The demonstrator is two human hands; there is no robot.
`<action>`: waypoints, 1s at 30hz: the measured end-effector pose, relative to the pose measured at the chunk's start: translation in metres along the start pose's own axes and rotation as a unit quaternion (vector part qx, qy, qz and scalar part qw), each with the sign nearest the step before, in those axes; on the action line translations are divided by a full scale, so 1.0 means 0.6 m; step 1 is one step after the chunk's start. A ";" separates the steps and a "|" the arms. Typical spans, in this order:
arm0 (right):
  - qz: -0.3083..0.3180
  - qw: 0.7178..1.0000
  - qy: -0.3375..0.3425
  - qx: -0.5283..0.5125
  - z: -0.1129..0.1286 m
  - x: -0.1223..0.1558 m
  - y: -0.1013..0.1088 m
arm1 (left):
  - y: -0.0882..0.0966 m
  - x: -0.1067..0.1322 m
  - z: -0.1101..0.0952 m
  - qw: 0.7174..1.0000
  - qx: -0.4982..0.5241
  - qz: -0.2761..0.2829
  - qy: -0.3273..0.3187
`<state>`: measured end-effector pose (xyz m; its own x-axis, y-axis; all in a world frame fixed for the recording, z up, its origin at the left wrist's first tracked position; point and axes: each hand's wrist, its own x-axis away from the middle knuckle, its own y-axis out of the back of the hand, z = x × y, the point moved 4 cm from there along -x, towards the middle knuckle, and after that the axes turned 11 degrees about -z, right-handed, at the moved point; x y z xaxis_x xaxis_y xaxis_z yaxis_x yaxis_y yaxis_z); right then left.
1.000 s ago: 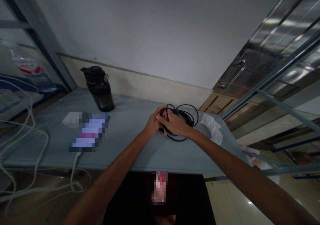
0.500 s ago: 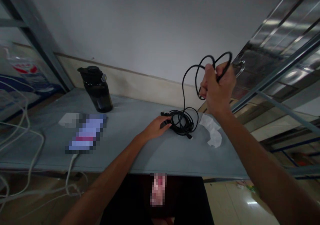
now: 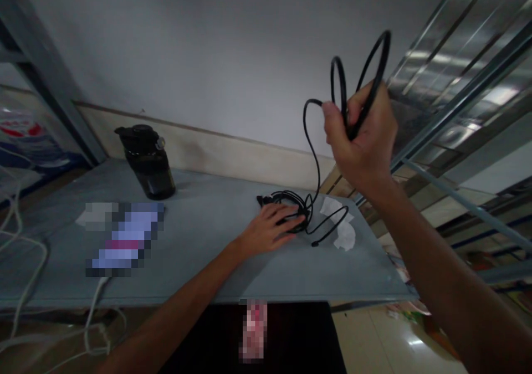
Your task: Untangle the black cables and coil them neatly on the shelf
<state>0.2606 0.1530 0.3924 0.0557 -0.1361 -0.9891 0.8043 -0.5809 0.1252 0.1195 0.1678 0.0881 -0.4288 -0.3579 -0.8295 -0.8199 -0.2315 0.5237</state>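
Raised above the right part of the desk, my right hand [image 3: 366, 136] is closed around a black cable [image 3: 341, 80]. Loops of it stick up out of the fist. One strand runs down from the hand to a coil of black cable [image 3: 286, 196] on the desk. My left hand [image 3: 272, 227] lies over that coil with its fingers stretched out, pressing on its near side and hiding part of it. A loose end with a plug [image 3: 316, 243] sticks out to the right of the coil, beside crumpled white paper [image 3: 344, 235].
The grey desk [image 3: 187, 263] meets a wall at the back. A black bottle [image 3: 147, 160] stands at left, behind a blurred phone [image 3: 127, 235] with a white cable [image 3: 96, 302] attached. Metal frame bars [image 3: 461, 102] rise at right. White cords [image 3: 33, 274] hang at far left.
My right hand's cable loops have risen higher and grown larger. My left hand has moved from the coil's left edge to lie over it. The loose plug end has shifted.
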 end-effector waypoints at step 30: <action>-0.141 0.949 0.184 0.214 -0.095 -0.126 0.168 | -0.067 -0.005 -0.030 0.998 0.008 -0.057 0.027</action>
<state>0.3710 0.1505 0.4754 0.1397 0.3175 -0.9379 0.5075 -0.8363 -0.2075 0.1604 0.1619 0.0728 -0.3119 -0.3775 -0.8719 -0.8681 -0.2597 0.4230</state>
